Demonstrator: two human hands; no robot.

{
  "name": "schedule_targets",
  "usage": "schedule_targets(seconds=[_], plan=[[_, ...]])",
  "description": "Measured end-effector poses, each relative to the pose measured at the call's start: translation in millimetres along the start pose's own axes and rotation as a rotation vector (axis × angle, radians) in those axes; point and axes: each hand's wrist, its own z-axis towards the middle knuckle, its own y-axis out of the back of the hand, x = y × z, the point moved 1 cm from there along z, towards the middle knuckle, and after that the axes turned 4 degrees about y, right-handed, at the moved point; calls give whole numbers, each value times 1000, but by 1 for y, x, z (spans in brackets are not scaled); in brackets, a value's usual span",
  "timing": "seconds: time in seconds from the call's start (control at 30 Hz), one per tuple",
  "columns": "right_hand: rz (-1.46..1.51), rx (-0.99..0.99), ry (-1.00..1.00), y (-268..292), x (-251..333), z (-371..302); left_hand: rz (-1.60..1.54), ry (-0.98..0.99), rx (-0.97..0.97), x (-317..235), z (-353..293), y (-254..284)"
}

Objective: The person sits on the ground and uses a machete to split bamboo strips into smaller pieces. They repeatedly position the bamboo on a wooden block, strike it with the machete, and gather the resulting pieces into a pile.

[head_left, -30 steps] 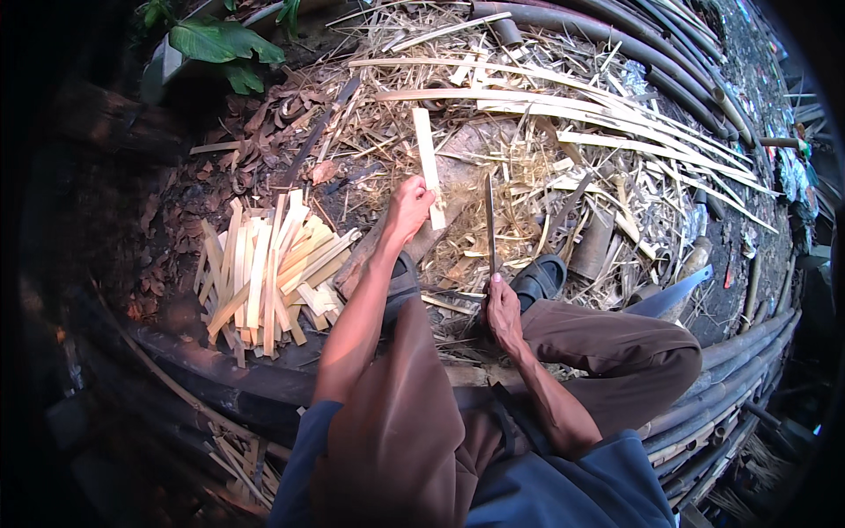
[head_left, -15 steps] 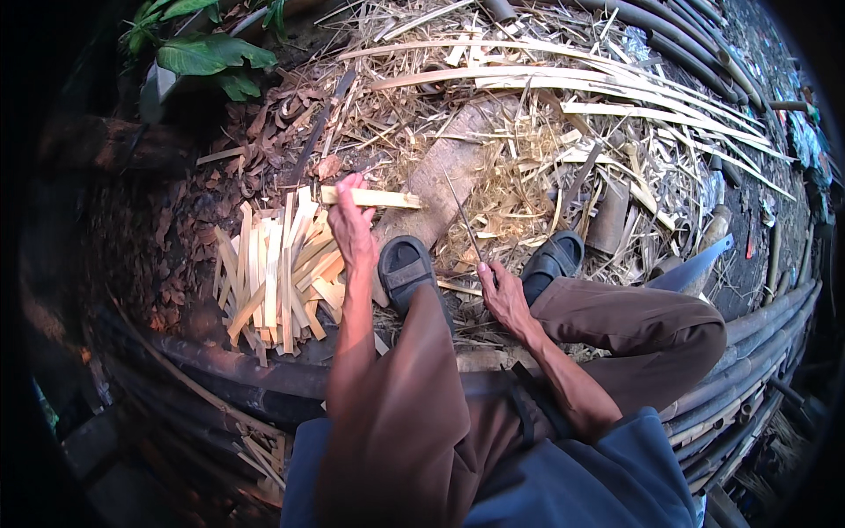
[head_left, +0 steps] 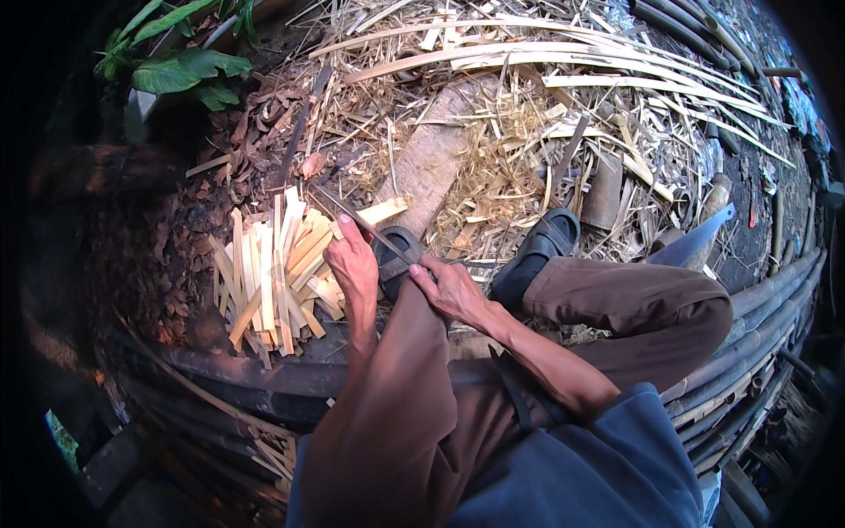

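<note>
My left hand (head_left: 354, 266) is closed around a short pale bamboo strip (head_left: 385, 211), whose end sticks out to the right beyond the fingers. In my right hand (head_left: 458, 292) is a knife (head_left: 377, 234) with a long thin blade, its handle hidden by the fingers. The blade slants up and left, crossing close over the strip beside my left thumb; I cannot tell whether it touches. To the left of my left hand lies a pile of cut bamboo strips (head_left: 273, 273). My right hand rests near my left knee, above the left sandal (head_left: 398, 248).
A worn wooden plank (head_left: 431, 163) lies ahead amid shavings (head_left: 506, 189). Long pale bamboo strips (head_left: 607, 63) spread across the far side. On the right are a bamboo section (head_left: 604, 194) and a saw blade (head_left: 695, 242). Bamboo poles (head_left: 766, 321) run along the right edge.
My right hand has moved left, bringing the knife from over the shavings to across the strip. My left hand has lowered slightly, and the strip now tilts upward to the right.
</note>
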Motion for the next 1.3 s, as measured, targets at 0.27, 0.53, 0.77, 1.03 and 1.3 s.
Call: schedule_targets(seconds=[0.27,0.53,0.77,1.03,1.3], plan=[[-40,-133,-142,-2,-76,10,-210,-18,-24,14,9,-15],[-1,-82,-103,-7,-45,-5,-250,88,-65,2,7,-20],[14,-91,-145,2,-88,5,-138,-286,-99,43,33,-69],[-372,-212,-3,46,-67,12,-778,213,401,48,44,-34],[-854,-168,370,80,-13,39,-152,238,413,25,2,8]])
